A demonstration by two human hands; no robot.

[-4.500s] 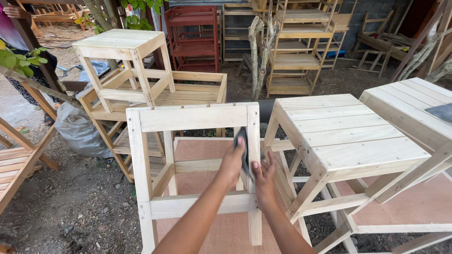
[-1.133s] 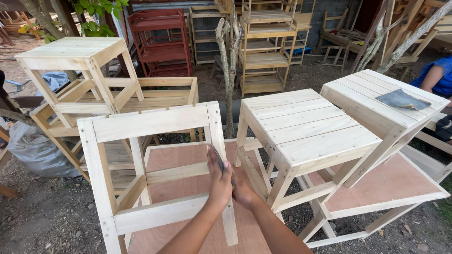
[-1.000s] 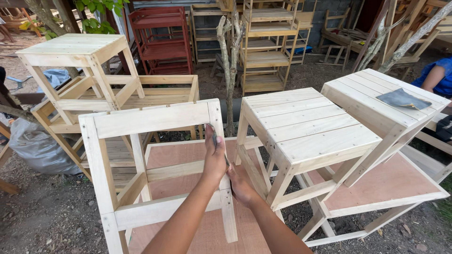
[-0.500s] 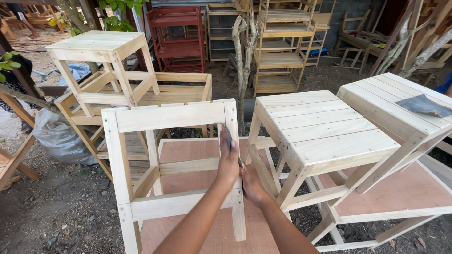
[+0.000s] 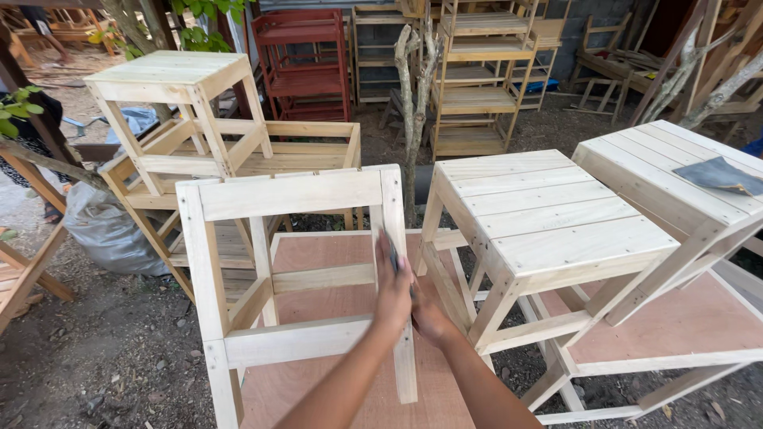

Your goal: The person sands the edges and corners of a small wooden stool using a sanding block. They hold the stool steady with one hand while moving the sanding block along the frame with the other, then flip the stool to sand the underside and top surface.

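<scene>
While both forearms reach in from the bottom edge, the left hand (image 5: 393, 287) lies flat on the right front leg of the unfinished wooden frame (image 5: 290, 262), fingers together, pressing a dark sanding sheet (image 5: 392, 253) to the wood. The right hand (image 5: 429, 311) sits just behind that leg; its fingers cannot be made out. Just right stands a slatted stool (image 5: 548, 218). Farther back, a red shelf (image 5: 300, 59).
</scene>
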